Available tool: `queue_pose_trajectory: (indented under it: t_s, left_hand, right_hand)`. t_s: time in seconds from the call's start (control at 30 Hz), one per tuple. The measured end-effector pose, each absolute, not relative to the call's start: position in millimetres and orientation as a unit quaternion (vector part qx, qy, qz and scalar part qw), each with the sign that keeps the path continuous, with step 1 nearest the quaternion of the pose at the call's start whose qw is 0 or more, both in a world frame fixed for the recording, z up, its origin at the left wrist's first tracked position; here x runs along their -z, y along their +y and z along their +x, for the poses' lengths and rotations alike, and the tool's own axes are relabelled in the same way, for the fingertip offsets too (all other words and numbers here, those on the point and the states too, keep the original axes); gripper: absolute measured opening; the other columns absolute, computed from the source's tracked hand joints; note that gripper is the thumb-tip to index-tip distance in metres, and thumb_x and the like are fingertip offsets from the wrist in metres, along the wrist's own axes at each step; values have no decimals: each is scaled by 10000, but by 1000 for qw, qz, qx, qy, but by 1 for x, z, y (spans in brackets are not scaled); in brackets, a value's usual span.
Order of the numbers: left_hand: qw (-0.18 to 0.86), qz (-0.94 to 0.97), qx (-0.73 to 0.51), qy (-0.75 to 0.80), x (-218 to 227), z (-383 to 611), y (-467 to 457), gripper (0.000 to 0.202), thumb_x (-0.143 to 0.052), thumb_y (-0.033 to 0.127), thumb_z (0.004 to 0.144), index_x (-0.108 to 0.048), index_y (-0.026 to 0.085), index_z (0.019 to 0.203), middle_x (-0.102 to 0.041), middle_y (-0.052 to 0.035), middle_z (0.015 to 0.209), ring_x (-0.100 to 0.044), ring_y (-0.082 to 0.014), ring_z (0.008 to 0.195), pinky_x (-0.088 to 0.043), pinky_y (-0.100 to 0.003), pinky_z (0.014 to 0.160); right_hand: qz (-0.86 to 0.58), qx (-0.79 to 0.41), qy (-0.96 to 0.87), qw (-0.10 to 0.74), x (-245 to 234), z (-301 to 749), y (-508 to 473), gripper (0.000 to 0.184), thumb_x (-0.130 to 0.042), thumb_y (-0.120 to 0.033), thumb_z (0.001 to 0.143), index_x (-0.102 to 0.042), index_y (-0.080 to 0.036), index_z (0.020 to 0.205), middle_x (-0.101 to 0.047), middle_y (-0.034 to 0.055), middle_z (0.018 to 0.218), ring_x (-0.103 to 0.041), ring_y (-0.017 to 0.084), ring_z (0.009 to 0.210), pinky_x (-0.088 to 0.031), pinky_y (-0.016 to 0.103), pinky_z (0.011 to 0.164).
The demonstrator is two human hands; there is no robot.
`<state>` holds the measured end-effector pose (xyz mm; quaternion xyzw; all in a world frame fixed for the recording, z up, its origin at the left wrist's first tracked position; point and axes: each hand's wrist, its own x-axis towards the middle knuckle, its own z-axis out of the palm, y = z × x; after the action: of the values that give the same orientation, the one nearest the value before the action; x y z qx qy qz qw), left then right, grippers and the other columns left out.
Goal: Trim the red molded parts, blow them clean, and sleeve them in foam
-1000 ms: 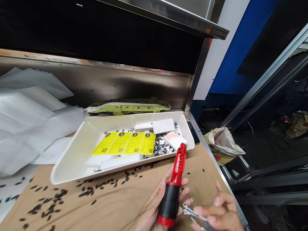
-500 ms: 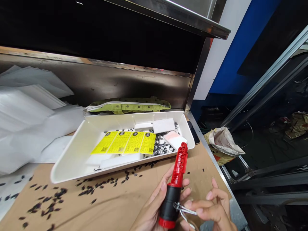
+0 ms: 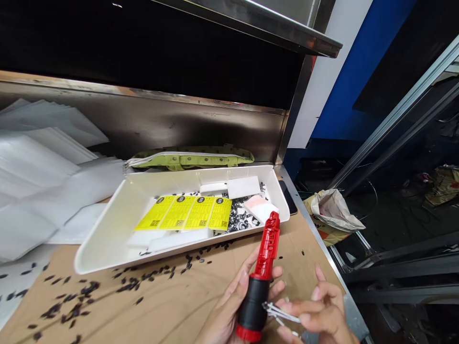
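Note:
My left hand [image 3: 227, 303] is closed around a red-and-black handle-shaped piece [image 3: 255, 294]. It has a black grip, a red end cap below and a ribbed red section pointing up toward the tray. Pinched in the fingers of my right hand [image 3: 324, 313] is a thin, shiny metal wire-like piece [image 3: 285, 313], whose exact kind I cannot make out. Its tip meets the side of the black grip. A white tray [image 3: 96, 239] lies just beyond my hands, holding a yellow label sheet [image 3: 186, 212], white foam pieces [image 3: 244, 187] and small black parts [image 3: 240, 217].
Small black pieces [image 3: 132, 282] are scattered over the brown cardboard [image 3: 172, 310]. White foam sheets [image 3: 39, 162] are piled at left. Behind the tray lies a green pouch [image 3: 193, 158]; a phone [image 3: 288, 198] sits at its right. An open paper bag [image 3: 333, 215] stands beyond the metal table edge.
My right hand has shifted slightly to the right, and the metal piece has turned and drawn back a little from the grip. My left hand holds still.

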<state>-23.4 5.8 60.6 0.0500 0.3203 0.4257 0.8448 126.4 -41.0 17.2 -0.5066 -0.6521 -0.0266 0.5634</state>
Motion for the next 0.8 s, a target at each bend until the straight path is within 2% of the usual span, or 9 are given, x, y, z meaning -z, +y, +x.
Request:
queue_pose_trajectory:
  t_s: [0.1,0.2,0.3,0.4,0.5,0.6,0.7,0.73,0.8]
  left_hand:
    - [845,46,-417,332,-62,-25,5,704,-525,169,963,-142,176,1554,-732,-205,1163,-750,-242,922,-594,-346,787]
    - [847,30,-414,330,-64,-25,5,679,-498,173,976,-137,150,1551,-734,-215,1147,-753,-244,902,-602,-365,791]
    - [851,1,-415,321,-62,-27,7,682,-527,129,956,-165,109,1534,-741,-224,1110,-757,-239,833,-617,-406,791]
    - [882,-49,-382,272,-55,-33,10,543,-487,210,983,-303,24,1459,-761,-187,898,-724,-185,636,-625,-315,613]
    - [914,-95,-344,194,-44,-39,10,471,-485,350,984,-533,-62,1208,-700,-134,707,-652,-124,514,-548,-176,463]
    - [924,-97,-340,144,-32,-43,10,366,-597,284,937,-596,-60,1064,-682,-110,700,-652,-90,517,-533,-119,487]
    - [939,-81,-306,134,-21,-40,14,304,-745,234,821,-631,-3,973,-718,-112,776,-713,-135,580,-593,-179,539]
    - [943,-75,-296,133,-18,-39,15,322,-772,249,793,-638,19,974,-727,-111,801,-722,-145,585,-602,-196,537]
    - [949,-52,-287,123,-13,-36,16,343,-769,287,788,-655,56,1013,-732,-93,789,-708,-127,540,-584,-179,490]
  right_hand:
    - [-500,16,-650,572,-13,141,-43,158,-691,-253,845,-536,-275,863,-744,-35,740,-603,194,807,-473,522,1024]
    - [-491,20,-688,533,-13,153,-44,198,-737,-240,801,-565,-263,897,-751,-21,783,-611,190,838,-458,483,1048]
    - [-524,40,-658,540,-12,163,-37,256,-735,-243,791,-594,-222,1002,-754,20,846,-664,198,889,-528,379,947]
    - [-630,9,-581,515,-5,172,-16,263,-682,-337,848,-611,-189,1053,-740,52,878,-708,199,810,-562,282,720]
    - [-679,-73,-601,415,5,178,16,285,-608,-436,882,-658,-186,1010,-712,38,786,-681,200,678,-522,286,597]
    - [-664,-115,-637,373,9,179,42,293,-611,-446,861,-711,-202,987,-728,55,838,-676,257,807,-529,367,731]
    - [-659,-137,-628,390,-4,179,47,384,-534,-471,915,-679,-214,1161,-706,94,1143,-629,285,1082,-493,412,921]
    - [-650,-175,-615,410,-11,179,45,424,-477,-482,948,-635,-219,1240,-675,96,1219,-616,264,1118,-487,391,939]
    - [-604,-301,-581,455,-25,176,37,498,-373,-520,987,-522,-237,1368,-668,84,1202,-648,201,1009,-521,313,837]
